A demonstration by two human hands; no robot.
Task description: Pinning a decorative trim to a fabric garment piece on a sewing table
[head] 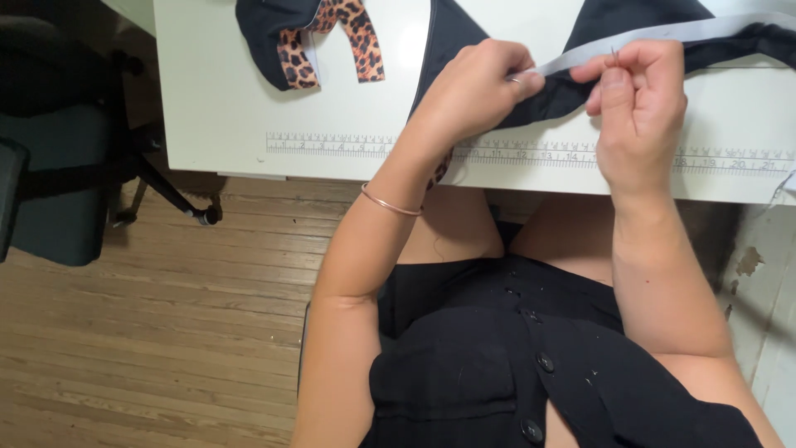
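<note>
The left hand (477,87) pinches one end of a pale grey elastic strip (655,35), thumb and forefinger closed on it. The right hand (634,99) grips the same strip just beside it, fingertips clenched around a thin metal pin or needle (614,56); which of the two it is cannot be told. Both hands sit near the front edge of the white surface (224,99), over a black stretch fabric piece (547,95) that the strip runs along. A printed ruler scale (332,144) lines that front edge. Farther left lies a leopard-print and black fabric piece (319,37), well apart from the hands, with bare surface between. A thin copper bangle (388,203) circles the left wrist. Left of the surface stands a dark office chair (58,158) on a wooden plank floor (166,332).
</note>
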